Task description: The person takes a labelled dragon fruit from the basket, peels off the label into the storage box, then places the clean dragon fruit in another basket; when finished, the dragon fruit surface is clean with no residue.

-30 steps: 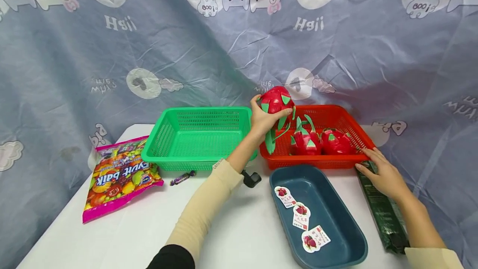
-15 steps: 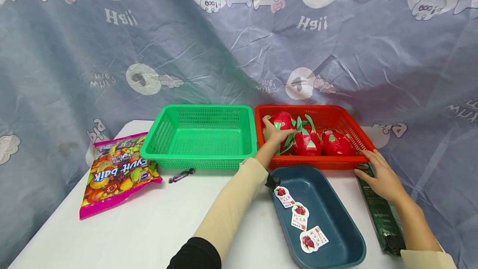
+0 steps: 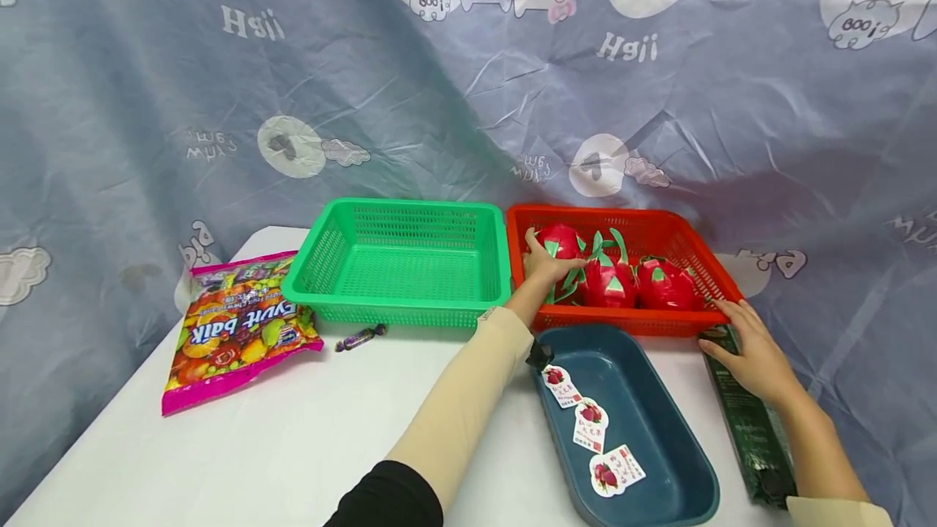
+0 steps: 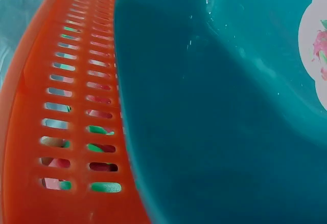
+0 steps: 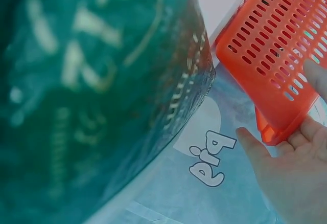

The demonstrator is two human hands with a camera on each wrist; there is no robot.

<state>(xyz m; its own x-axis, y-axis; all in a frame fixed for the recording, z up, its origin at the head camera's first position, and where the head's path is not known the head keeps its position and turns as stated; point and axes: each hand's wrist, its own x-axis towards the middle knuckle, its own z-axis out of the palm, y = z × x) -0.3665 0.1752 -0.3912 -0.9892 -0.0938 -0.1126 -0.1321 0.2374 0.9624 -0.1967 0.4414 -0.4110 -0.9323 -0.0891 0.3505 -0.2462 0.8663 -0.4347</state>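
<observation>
In the head view my left hand (image 3: 542, 265) holds a red dragon fruit (image 3: 560, 241) with green leaf tips, low in the left end of the red basket (image 3: 622, 317). Its fingers are at the fruit's left side and the thumb lies across the front. Two more dragon fruits, one in the middle (image 3: 609, 283) and one to the right (image 3: 667, 285), sit beside it. My right hand (image 3: 754, 353) rests at the basket's front right corner with relaxed fingers; the right wrist view shows its fingers (image 5: 255, 150) touching the corner. The left wrist view shows no hand.
A green basket (image 3: 398, 317) stands left of the red one. In front lies a blue tub (image 3: 651, 429) holding several dragon fruit stickers (image 3: 589, 425). A fruit candy bag (image 3: 237, 328) and one wrapped candy (image 3: 360, 337) lie left; a dark green packet (image 3: 750, 429) lies right.
My left hand has lowered the dragon fruit from above into the left end of the red basket. The right hand stays at the basket corner. The head view has shifted slightly.
</observation>
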